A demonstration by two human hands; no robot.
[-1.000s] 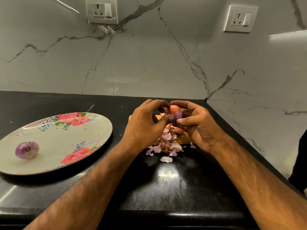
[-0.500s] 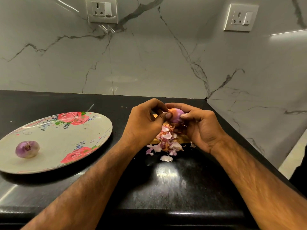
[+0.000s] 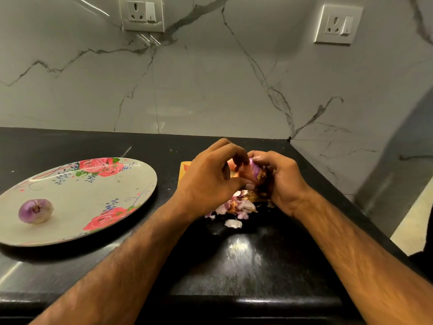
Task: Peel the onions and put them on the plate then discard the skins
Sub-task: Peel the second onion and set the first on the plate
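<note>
Both my hands hold a small purple onion (image 3: 251, 172) above a wooden board (image 3: 184, 171) at the counter's right. My left hand (image 3: 210, 181) pinches it from the left with thumb and fingertips. My right hand (image 3: 282, 180) curls round it from the right, a finger on top. Under the hands, a pile of pink and white onion skins (image 3: 235, 208) lies on the board and the counter. To the left, a peeled purple onion (image 3: 35, 211) rests on a large floral plate (image 3: 98, 198).
The black counter (image 3: 246, 259) ends at a front edge near me and a right edge beside a floor gap. A marble wall with two sockets (image 3: 141, 14) stands behind. One skin piece (image 3: 232, 223) lies apart from the pile.
The hands have turned the onion between them and sunk slightly toward the board. More purple flesh shows on the onion. The plate and its onion have not moved.
</note>
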